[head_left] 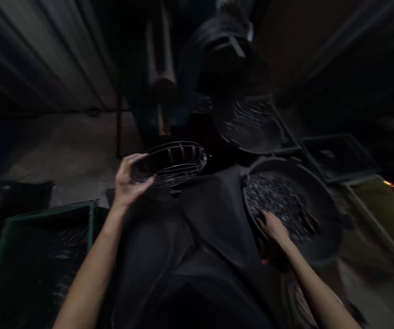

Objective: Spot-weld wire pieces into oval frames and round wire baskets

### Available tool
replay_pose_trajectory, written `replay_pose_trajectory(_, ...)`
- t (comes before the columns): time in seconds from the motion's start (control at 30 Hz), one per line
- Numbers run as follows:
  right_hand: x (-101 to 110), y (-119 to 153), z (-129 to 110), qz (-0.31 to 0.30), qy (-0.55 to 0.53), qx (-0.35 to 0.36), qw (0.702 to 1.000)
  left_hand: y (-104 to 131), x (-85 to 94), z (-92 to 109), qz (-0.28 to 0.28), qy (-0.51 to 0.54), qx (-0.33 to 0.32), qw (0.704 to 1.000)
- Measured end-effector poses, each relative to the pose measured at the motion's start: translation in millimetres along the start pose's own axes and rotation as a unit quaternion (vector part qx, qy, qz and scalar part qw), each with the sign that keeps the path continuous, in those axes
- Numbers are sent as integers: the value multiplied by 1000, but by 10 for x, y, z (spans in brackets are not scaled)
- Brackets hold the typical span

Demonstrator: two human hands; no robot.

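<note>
My left hand (130, 180) grips the left side of a round wire basket (179, 170), thumb below and fingers above. The basket is tilted above the dark cloth (197, 233) over my lap. On the right, my right hand (272, 225) reaches over the near left rim of a round black tub (323, 228) that holds a heap of small shiny metal pieces (279, 196). Its fingertips touch the pieces or the rim and are blurred, so what they hold, if anything, is hidden. A yellow-edged item (313, 220) lies among the pieces.
A green crate (92, 224) with shiny pieces inside stands at the left. Behind the tub is a second round container (258, 141) with wire-like metal in it. A dark machine rises at the back centre. A dark rectangular tray (341, 157) lies at the right.
</note>
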State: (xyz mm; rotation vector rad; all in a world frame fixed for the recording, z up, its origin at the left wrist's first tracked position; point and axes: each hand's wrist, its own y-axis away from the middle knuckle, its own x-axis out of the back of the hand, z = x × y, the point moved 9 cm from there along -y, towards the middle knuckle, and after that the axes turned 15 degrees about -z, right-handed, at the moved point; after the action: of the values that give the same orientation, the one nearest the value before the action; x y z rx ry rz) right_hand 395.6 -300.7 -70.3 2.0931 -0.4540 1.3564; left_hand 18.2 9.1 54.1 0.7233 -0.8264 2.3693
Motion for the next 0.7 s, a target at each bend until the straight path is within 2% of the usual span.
replay_pose_trajectory(0.1, 59, 12, 210, 35, 9, -22, 999, 86, -51, -142, 13, 3, 20, 1000)
replay_pose_trajectory(0.17, 209, 37, 186, 66, 8, -13, 998, 104, -69, -175, 11, 3, 28, 1000)
replay_pose_trajectory(0.23, 430, 75, -8, 102, -5, 11, 995, 92, -61, -85, 6, -9, 20, 1000)
replay_pose_trajectory(0.33, 763, 127, -455, 172, -59, 68, 981, 26, -69, 118, -5, -39, 3, 999)
replay_pose_trajectory(0.4, 819, 108, -783, 191, -97, 127, 968, -24, -107, 182, -14, -55, 8, 998)
replay_pose_trajectory(0.47, 665, 27, -1136, 153, -109, 211, 959, -50, -142, 202, -17, -67, 18, 997)
replay_pose_trajectory(0.53, 405, -57, -1448, 83, -96, 289, 949, -52, -161, 220, -18, -71, 21, 997)
replay_pose_trajectory(0.6, 236, -122, -1658, 32, -93, 320, 942, -52, -183, 246, -29, -69, 13, 997)
replay_pose_trajectory(0.7, 322, -168, -1963, -2, -146, 310, 939, -74, -225, 260, -63, -72, 12, 995)
